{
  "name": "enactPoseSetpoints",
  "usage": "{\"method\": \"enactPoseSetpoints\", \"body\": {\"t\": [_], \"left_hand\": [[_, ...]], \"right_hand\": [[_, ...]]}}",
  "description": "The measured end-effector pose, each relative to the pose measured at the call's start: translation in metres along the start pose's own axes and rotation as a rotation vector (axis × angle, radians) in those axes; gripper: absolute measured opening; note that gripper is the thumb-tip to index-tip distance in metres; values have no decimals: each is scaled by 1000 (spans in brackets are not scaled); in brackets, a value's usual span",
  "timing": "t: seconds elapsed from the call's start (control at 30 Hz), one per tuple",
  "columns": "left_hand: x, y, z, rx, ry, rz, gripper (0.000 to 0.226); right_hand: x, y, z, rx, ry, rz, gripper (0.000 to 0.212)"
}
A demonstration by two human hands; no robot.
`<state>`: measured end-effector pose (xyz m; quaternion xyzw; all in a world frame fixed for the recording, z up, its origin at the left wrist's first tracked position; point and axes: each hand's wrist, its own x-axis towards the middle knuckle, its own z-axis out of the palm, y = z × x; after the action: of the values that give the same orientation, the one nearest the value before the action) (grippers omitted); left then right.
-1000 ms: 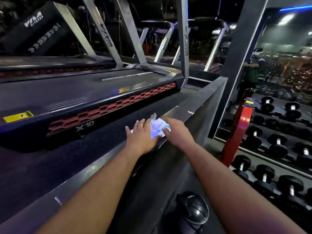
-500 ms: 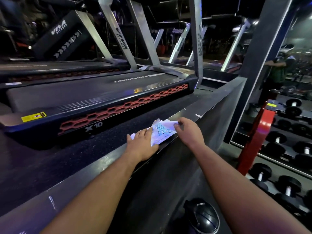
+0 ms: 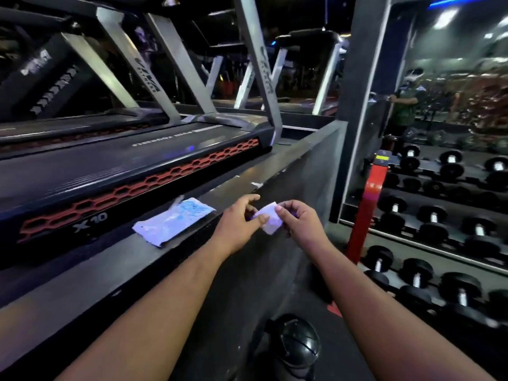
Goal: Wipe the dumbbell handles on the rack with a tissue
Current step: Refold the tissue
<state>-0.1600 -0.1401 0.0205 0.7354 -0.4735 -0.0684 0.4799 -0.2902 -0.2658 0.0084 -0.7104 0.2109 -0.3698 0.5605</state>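
- Both hands are meeting just right of the frame's centre, above the ledge's [image 3: 192, 259] edge, sharing one small white tissue [image 3: 270, 219].
- The left hand [image 3: 238, 221] is pinching the tissue's left edge between thumb and forefinger, its other fingers loosely curled.
- The right hand [image 3: 298, 221] is pinching the tissue's upper right corner with its fingers [image 3: 281, 209] pressed together on it.
- The tissue is hanging in the air between the hands, touching no surface.
- At 9 o'clock from the hands, a flat tissue pack [image 3: 173, 221] with a blue print is lying on the ledge, apart from both hands.
- Beyond the ledge, at 10 o'clock, a treadmill [image 3: 110, 171] with red honeycomb trim is standing.
- At 3 o'clock, well apart from the tissue, black dumbbells [image 3: 431, 224] are sitting in rows on the rack [image 3: 365, 213], their handles untouched.
- At 6 o'clock, a dark round object is lying on the floor; what it is, I cannot tell.
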Motion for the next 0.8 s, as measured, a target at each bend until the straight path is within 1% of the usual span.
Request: {"method": "enactPoseSetpoints", "body": {"t": [0.03, 0.1, 0.17, 0.2, 0.27, 0.33, 0.37, 0.43, 0.5, 0.53, 0.6, 0.67, 0.7, 0.73, 0.8], "left_hand": [[3, 5, 17, -44, -8, -5, 38], [8, 18, 55, -205, -37, -39, 17], [11, 31, 87, -384, -36, -117, 9], [11, 39, 103, -458, -45, -166, 10], [14, 52, 138, -556, -116, -268, 15], [19, 60, 174, -584, -209, -326, 17], [19, 59, 186, -579, -232, -332, 19], [23, 62, 215, -585, -278, -296, 30], [28, 66, 236, -592, -330, -181, 39], [33, 65, 247, -546, -364, -101, 38], [51, 61, 271, -442, -424, 16, 22], [71, 58, 291, -439, -422, 39, 9], [86, 57, 305, -487, -416, 17, 4], [96, 58, 313, -546, -400, -43, 5], [120, 59, 329, -704, -387, -235, 15]], "right_hand": [[-4, 2, -16, 1, 17, 8, 11], [-12, 10, -54, 55, 47, 29, 17], [-19, 18, -85, 90, 53, 71, 21], [-23, 23, -100, 77, 50, 92, 21], [-31, 33, -131, 37, 41, 127, 20], [-35, 43, -159, 10, 78, 145, 14], [-36, 46, -166, -10, 100, 140, 9], [-35, 54, -188, -69, 198, 130, 9], [-31, 67, -211, -103, 289, 142, 16], [-29, 72, -221, -109, 314, 157, 20], [-21, 82, -241, -77, 330, 204, 26], [-12, 90, -256, -39, 317, 227, 23], [-1, 97, -267, -43, 327, 235, 19], [4, 100, -274, -50, 335, 235, 15], [19, 106, -290, -50, 372, 242, 12]]}}
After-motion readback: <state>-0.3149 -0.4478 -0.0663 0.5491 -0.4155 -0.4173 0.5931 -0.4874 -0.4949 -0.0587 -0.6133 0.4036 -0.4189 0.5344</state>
